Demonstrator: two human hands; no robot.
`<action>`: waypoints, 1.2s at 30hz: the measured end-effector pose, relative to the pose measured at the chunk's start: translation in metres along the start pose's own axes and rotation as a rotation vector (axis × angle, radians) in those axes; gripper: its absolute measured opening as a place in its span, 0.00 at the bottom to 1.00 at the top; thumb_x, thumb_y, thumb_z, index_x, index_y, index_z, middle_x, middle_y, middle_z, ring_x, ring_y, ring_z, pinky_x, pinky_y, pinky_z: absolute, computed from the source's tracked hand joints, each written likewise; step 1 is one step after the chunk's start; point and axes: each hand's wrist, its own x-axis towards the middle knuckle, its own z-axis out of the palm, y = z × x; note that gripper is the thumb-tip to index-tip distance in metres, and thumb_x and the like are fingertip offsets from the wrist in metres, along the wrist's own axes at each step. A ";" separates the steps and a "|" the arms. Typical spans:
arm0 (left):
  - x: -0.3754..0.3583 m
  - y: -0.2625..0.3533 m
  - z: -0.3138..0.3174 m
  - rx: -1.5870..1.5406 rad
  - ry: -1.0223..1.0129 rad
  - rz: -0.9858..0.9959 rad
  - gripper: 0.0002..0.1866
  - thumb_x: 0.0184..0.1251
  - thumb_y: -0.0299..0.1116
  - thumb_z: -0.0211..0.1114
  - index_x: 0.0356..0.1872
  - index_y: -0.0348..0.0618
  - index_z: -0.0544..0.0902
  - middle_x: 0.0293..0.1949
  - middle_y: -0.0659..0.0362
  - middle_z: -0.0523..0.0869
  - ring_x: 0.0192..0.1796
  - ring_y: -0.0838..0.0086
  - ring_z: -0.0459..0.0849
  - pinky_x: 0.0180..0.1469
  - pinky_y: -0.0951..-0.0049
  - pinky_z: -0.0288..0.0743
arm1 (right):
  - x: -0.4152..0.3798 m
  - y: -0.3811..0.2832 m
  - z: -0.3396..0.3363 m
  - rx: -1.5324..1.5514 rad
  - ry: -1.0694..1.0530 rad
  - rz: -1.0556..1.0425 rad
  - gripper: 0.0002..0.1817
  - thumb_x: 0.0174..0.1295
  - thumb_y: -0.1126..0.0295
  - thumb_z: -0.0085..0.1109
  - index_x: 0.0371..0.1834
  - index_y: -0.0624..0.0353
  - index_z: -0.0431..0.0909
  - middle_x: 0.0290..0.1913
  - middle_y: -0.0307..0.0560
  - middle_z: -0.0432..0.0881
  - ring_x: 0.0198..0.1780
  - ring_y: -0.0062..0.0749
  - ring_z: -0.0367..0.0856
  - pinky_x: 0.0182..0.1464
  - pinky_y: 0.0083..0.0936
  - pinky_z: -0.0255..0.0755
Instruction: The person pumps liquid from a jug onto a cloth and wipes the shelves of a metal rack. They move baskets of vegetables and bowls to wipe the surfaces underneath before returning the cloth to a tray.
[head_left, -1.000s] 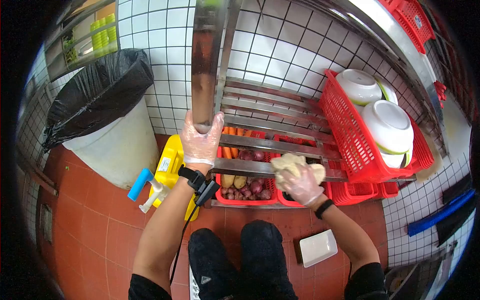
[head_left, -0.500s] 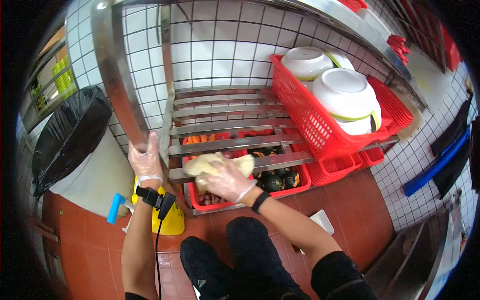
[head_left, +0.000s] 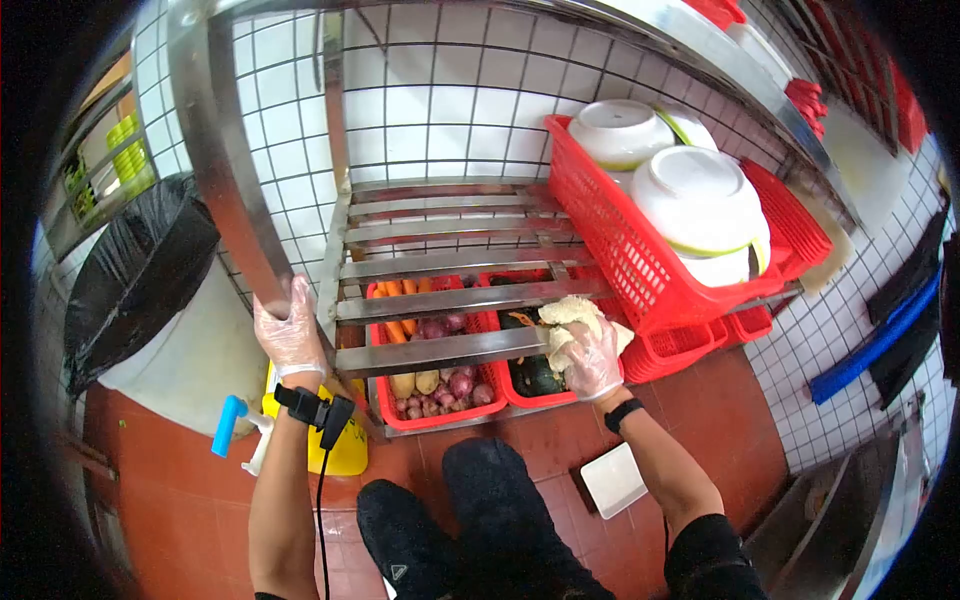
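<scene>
My right hand (head_left: 592, 362), in a clear plastic glove, is closed on a cream cloth (head_left: 572, 312), which it presses against the front slat (head_left: 450, 351) of a metal rack. The slat's right end is hidden beneath cloth and hand. My left hand (head_left: 291, 330), gloved too, is wrapped around the rack's upright post (head_left: 232, 170) near its lower part. Under the slats, a red basket (head_left: 383, 400) holds carrots, onions and potato-like vegetables. Beside it another red basket (head_left: 545, 402) contains dark green squash (head_left: 530, 376), partly covered by my right hand.
A red perforated basket (head_left: 625, 260) of white bowls (head_left: 695, 200) stands on the rack's right side. Stacked red baskets (head_left: 675, 350) sit below it. At left are a bin with a black bag (head_left: 140, 270) and a yellow container (head_left: 345, 450). A white tray (head_left: 613, 481) lies on the floor.
My right hand has slid the cloth rightward along the front slat, uncovering the onions in the left basket. My left hand stays on the post.
</scene>
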 end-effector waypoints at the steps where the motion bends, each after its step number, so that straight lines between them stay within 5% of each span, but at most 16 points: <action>1: 0.000 -0.003 0.000 0.023 0.024 0.013 0.17 0.68 0.29 0.73 0.52 0.36 0.78 0.38 0.64 0.81 0.37 0.83 0.78 0.40 0.79 0.76 | 0.007 -0.009 0.001 0.011 -0.040 0.009 0.17 0.43 0.70 0.63 0.40 0.46 0.83 0.55 0.46 0.79 0.60 0.59 0.71 0.56 0.57 0.66; 8: 0.000 -0.005 0.002 -0.077 0.032 0.007 0.15 0.70 0.27 0.69 0.53 0.34 0.77 0.39 0.61 0.82 0.35 0.82 0.79 0.37 0.78 0.77 | 0.093 -0.103 0.028 0.266 -0.281 -0.167 0.18 0.49 0.66 0.63 0.45 0.45 0.86 0.61 0.47 0.79 0.67 0.55 0.69 0.66 0.60 0.61; 14: 0.000 -0.001 0.002 -0.034 0.035 -0.009 0.14 0.69 0.27 0.70 0.51 0.36 0.78 0.35 0.63 0.82 0.33 0.83 0.78 0.36 0.78 0.75 | 0.163 -0.188 0.051 0.365 -0.506 -0.248 0.20 0.52 0.67 0.63 0.51 0.46 0.85 0.60 0.43 0.80 0.63 0.54 0.72 0.60 0.54 0.68; 17: 0.000 -0.002 -0.001 -0.024 -0.002 -0.003 0.13 0.69 0.26 0.70 0.50 0.37 0.79 0.34 0.65 0.82 0.32 0.84 0.77 0.35 0.79 0.74 | 0.172 -0.188 0.052 0.475 -0.375 -0.298 0.15 0.57 0.66 0.61 0.47 0.47 0.86 0.57 0.42 0.80 0.61 0.47 0.72 0.59 0.48 0.70; 21: 0.000 0.001 -0.001 0.021 0.016 -0.014 0.12 0.69 0.26 0.70 0.49 0.37 0.79 0.33 0.64 0.82 0.32 0.84 0.77 0.34 0.79 0.74 | 0.156 -0.141 0.055 0.617 -0.254 -0.337 0.12 0.50 0.74 0.62 0.38 0.49 0.87 0.53 0.42 0.83 0.56 0.47 0.77 0.56 0.43 0.74; 23: -0.001 -0.001 0.000 0.025 0.035 0.015 0.11 0.69 0.26 0.70 0.48 0.37 0.79 0.32 0.64 0.81 0.31 0.84 0.77 0.34 0.79 0.75 | 0.165 -0.101 0.036 1.008 -0.165 -0.267 0.10 0.47 0.76 0.60 0.32 0.50 0.84 0.47 0.45 0.84 0.56 0.49 0.78 0.57 0.44 0.74; 27: -0.001 -0.004 0.001 -0.019 0.044 0.050 0.11 0.68 0.24 0.69 0.48 0.37 0.78 0.31 0.64 0.81 0.32 0.82 0.78 0.35 0.78 0.75 | 0.158 -0.025 0.028 0.735 -0.081 0.071 0.12 0.48 0.80 0.55 0.34 0.53 0.83 0.41 0.51 0.85 0.53 0.54 0.81 0.61 0.44 0.73; 33: -0.002 -0.012 -0.002 -0.025 0.060 0.016 0.12 0.68 0.23 0.69 0.49 0.37 0.77 0.34 0.64 0.81 0.33 0.82 0.78 0.35 0.78 0.75 | 0.215 0.062 0.062 0.432 -0.176 0.532 0.14 0.51 0.80 0.58 0.40 0.55 0.85 0.49 0.56 0.85 0.56 0.54 0.80 0.61 0.41 0.73; 36: -0.003 -0.014 0.000 0.006 0.102 0.006 0.10 0.72 0.27 0.65 0.38 0.43 0.69 0.29 0.61 0.77 0.30 0.78 0.76 0.36 0.75 0.72 | 0.224 0.103 0.107 0.263 -0.208 0.478 0.12 0.53 0.76 0.60 0.40 0.53 0.87 0.51 0.55 0.85 0.58 0.52 0.79 0.63 0.41 0.72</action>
